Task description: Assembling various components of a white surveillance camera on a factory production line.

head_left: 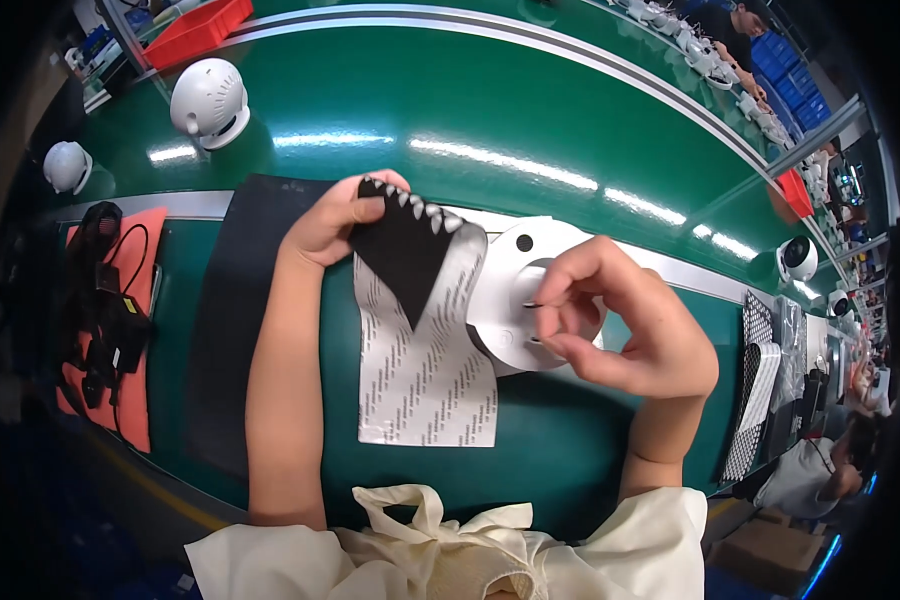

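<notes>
My left hand (338, 218) pinches the top edge of a black sheet (402, 250) that peels away from a white printed backing strip (425, 365), which hangs down onto the green belt. My right hand (620, 325) rests on a round white device base (515, 290) that lies flat on the belt. Its thumb and forefinger pinch a tiny dark piece against the base's raised centre. Both forearms come in from the lower edge, out of cream sleeves.
A black mat (232, 320) lies to my left. Beyond it an orange pad (138, 400) carries a black tool and cables. Two white dome devices (210, 102) (67, 166) stand far left. A red bin (198, 30) is behind; more sheets (757, 395) lie right.
</notes>
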Available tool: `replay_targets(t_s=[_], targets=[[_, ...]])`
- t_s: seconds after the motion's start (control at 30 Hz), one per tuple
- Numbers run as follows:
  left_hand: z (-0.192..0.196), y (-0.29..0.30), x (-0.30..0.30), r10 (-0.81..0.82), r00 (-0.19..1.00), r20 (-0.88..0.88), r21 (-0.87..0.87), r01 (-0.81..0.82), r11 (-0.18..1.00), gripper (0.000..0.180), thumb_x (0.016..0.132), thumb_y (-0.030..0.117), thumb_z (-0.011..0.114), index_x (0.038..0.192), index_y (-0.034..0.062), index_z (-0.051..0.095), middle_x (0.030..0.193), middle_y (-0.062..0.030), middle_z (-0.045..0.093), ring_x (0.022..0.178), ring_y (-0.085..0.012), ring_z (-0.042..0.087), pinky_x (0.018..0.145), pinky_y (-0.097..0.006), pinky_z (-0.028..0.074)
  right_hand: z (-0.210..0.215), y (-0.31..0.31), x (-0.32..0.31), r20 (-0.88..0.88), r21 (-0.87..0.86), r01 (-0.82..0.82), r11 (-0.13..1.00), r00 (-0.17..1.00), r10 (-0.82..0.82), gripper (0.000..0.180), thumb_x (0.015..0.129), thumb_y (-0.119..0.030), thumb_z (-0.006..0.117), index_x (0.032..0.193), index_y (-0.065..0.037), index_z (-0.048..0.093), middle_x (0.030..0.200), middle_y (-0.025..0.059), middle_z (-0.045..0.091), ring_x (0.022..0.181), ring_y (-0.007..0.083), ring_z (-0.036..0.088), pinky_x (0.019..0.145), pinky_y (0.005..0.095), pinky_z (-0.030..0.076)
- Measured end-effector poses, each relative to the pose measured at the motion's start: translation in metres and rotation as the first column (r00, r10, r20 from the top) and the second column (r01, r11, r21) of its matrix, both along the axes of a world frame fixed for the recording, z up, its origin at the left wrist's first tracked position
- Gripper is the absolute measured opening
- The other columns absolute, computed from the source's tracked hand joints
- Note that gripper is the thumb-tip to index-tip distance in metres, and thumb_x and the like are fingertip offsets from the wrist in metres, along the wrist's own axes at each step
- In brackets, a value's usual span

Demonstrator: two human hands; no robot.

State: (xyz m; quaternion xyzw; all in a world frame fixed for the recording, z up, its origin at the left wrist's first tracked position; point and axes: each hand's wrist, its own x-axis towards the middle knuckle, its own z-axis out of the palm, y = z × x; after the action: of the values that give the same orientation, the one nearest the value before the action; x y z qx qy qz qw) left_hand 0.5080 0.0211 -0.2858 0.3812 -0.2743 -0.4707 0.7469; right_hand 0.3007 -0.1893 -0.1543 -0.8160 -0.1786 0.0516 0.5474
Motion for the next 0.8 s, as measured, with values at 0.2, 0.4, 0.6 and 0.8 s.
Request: replay_targets(t_s=[0.2,0.4,0.6,0.8], targets=[[-0.006,-0.012,0.001,0.24,0.968,0.075,0.233,-0.25,0.94,0.044,0.082,0.022,0.062,0.118,-0.0002,0.048,0.108,-0.0064,0.057,0.097,-0.0117,0.055,0.084,-0.024,0.043,-0.008,0.007,0.003,0.002,0.007,0.031,1.0,1.0,-0.031,0.032,0.068,0.006,0.058,0.097,-0.003,0.047,0.083,0.0018,0.058,0.063,0.0049,0.046,0.054,0.0177,0.032],[-0.003,-0.013,-0.001,0.29,0.953,0.086,0.287,-0.302,0.909,0.044,0.083,0.025,0.062,0.116,-0.0002,0.049,0.109,-0.0078,0.056,0.097,-0.012,0.055,0.083,-0.025,0.044,-0.011,0.012,0.006,-0.016,0.044,0.037,0.998,0.999,-0.036,0.037,0.069,0.007,0.055,0.102,-0.003,0.043,0.077,0.001,0.056,0.066,0.0077,0.048,0.057,0.0205,0.036],[-0.002,-0.015,-0.002,0.299,0.95,0.092,0.311,-0.313,0.897,0.044,0.083,0.026,0.061,0.116,-0.0004,0.049,0.109,-0.0081,0.056,0.096,-0.0126,0.055,0.083,-0.026,0.044,-0.009,0.013,0.005,-0.069,0.004,0.033,0.999,0.997,-0.033,0.039,0.069,0.009,0.053,0.105,-0.003,0.042,0.073,0.0002,0.053,0.067,0.0106,0.05,0.06,0.023,0.042],[-0.005,-0.013,0.0,0.311,0.946,0.092,0.303,-0.324,0.896,0.043,0.083,0.026,0.061,0.116,0.0001,0.05,0.108,-0.008,0.057,0.096,-0.0128,0.056,0.082,-0.026,0.045,-0.015,0.016,0.006,0.017,0.019,0.032,0.999,0.999,-0.032,0.04,0.069,0.009,0.053,0.106,-0.002,0.042,0.074,0.0006,0.053,0.068,0.0108,0.051,0.061,0.0229,0.043]])
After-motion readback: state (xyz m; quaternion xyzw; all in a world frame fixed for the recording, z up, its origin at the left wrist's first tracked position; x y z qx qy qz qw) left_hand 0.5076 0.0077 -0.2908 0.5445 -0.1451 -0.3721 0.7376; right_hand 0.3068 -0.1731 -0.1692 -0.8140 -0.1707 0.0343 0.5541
